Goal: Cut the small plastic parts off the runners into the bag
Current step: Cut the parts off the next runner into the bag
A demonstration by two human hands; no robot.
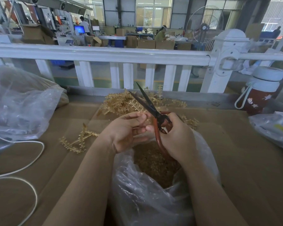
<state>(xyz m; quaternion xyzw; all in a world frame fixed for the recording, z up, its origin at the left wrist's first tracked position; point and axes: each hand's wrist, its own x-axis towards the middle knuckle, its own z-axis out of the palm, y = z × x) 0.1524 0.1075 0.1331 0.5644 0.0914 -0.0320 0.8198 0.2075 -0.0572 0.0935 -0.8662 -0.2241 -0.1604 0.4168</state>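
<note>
Right hand: your right hand [178,136] curls round the red-brown handles of the scissors [151,108], fingers clamped on them, so the blades point up toward 11 o'clock.
Scissors: dark, long, narrow metal blades, standing apart in a slim V; the loop handles look smooth and coated.
Left hand: your left hand [126,129] sits just at 9 o'clock of the scissors, fingers curled and pinched together on what looks like a thin pale runner piece; it is too small and hidden to be sure.
Why held there: both hands hover over the mouth of the bag [153,193], so, in my judgement, cut parts drop straight in.
Bag: thin, crinkled, clear plastic, open at 6 o'clock of your hands, already holding a mass of small amber parts [155,162].
Runners: a tangled heap of translucent golden runners [121,103], comb-like with short teeth, lies at 12 o'clock; a few loose runners [78,141] lie at 9 o'clock.
Surface: flat brown cardboard surface [235,144], matt.
Elsewhere: a white cord [31,160] at 8 o'clock, a red-and-white flask [261,88] at 2 o'clock.
</note>
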